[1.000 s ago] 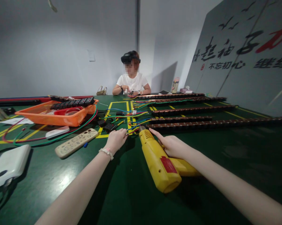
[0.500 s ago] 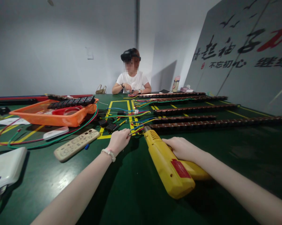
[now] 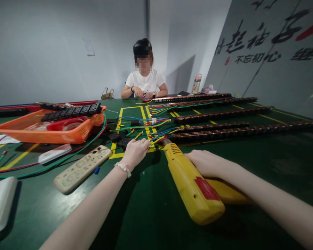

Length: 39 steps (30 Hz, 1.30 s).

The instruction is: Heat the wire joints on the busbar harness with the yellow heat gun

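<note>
My right hand (image 3: 202, 161) is closed round the handle of a yellow heat gun (image 3: 190, 184), which lies low over the table and points away from me. Its metal nozzle (image 3: 167, 141) is close to a bundle of coloured wires (image 3: 159, 138) at the end of the nearest long dark strip (image 3: 224, 133). The fingers of my left hand (image 3: 137, 151) pinch the ends of these wires, just left of the nozzle. Small black connectors (image 3: 123, 143) lie beside my left hand. My fingers hide the exact wire ends.
An orange basket (image 3: 78, 136) with black parts stands at the left. Near it lie a beige decorated case (image 3: 83, 168), a white device (image 3: 55, 153), a white box (image 3: 1, 205) and loose green wire (image 3: 65, 164). Across the table sits a co-worker (image 3: 144, 81). More dark strips (image 3: 224, 113) lie behind.
My view has shifted slightly, so the table things appear moved. Both hands keep their grips, with the nozzle still close to the wires. The co-worker's head has turned.
</note>
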Each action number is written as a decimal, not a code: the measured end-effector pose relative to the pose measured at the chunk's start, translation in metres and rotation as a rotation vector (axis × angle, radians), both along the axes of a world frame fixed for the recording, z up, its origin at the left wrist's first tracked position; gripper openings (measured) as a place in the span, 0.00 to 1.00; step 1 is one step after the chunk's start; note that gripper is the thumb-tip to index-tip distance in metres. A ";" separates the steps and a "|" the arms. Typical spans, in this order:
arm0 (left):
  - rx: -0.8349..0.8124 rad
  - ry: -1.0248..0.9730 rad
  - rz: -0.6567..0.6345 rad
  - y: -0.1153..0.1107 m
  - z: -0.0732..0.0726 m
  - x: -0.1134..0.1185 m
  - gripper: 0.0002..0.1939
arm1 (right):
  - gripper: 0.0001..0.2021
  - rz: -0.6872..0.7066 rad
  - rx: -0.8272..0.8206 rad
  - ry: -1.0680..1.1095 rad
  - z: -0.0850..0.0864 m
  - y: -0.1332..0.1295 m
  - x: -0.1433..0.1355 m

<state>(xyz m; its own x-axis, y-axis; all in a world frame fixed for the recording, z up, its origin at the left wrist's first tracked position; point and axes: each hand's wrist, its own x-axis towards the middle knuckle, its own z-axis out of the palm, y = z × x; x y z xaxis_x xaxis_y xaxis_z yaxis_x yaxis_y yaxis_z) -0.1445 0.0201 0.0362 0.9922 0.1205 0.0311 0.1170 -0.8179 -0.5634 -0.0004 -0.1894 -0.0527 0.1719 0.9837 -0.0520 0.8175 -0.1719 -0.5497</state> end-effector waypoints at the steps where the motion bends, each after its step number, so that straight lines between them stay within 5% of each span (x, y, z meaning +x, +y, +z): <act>1: -0.004 -0.009 0.007 0.000 0.000 0.000 0.04 | 0.13 -0.002 0.012 -0.014 0.000 0.001 -0.001; 20: -0.228 -0.116 0.347 -0.014 -0.003 0.002 0.04 | 0.11 0.122 0.289 -0.254 0.009 0.016 -0.026; 39: -0.360 -0.196 0.327 -0.008 -0.003 -0.001 0.07 | 0.09 0.225 0.423 -0.349 -0.009 0.021 -0.005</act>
<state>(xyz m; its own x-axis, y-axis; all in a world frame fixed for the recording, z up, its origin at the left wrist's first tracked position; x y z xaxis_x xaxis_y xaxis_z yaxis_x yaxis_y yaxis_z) -0.1453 0.0118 0.0335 0.8810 0.4598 0.1116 0.4731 -0.8590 -0.1954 -0.0054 -0.1687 -0.0616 -0.1070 0.9209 0.3748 0.9532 0.2023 -0.2249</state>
